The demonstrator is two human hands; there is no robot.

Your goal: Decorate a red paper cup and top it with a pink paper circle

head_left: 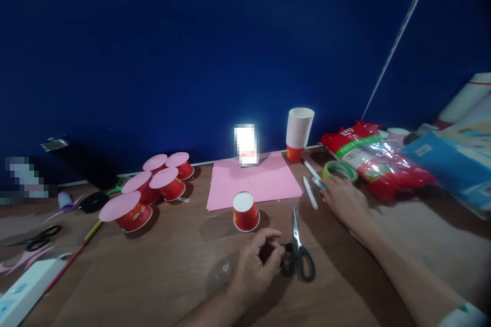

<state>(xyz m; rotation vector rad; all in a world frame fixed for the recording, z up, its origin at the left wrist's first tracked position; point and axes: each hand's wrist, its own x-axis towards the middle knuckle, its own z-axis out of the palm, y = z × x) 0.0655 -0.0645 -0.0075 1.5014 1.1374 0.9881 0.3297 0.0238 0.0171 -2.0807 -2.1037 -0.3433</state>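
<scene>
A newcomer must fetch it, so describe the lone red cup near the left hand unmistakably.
Below the blue wall lies pink paper. At its near edge, just beyond the left hand, stands one upside-down red cup. Unlike the five cups at left, each topped with a pink disc, it shows a bare white base.

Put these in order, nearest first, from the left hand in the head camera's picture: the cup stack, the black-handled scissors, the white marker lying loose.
From the left hand:
1. Black-handled scissors: just to its right.
2. White marker: farther forward, right of the pink paper.
3. Cup stack: at the back, near the blue wall.
</scene>
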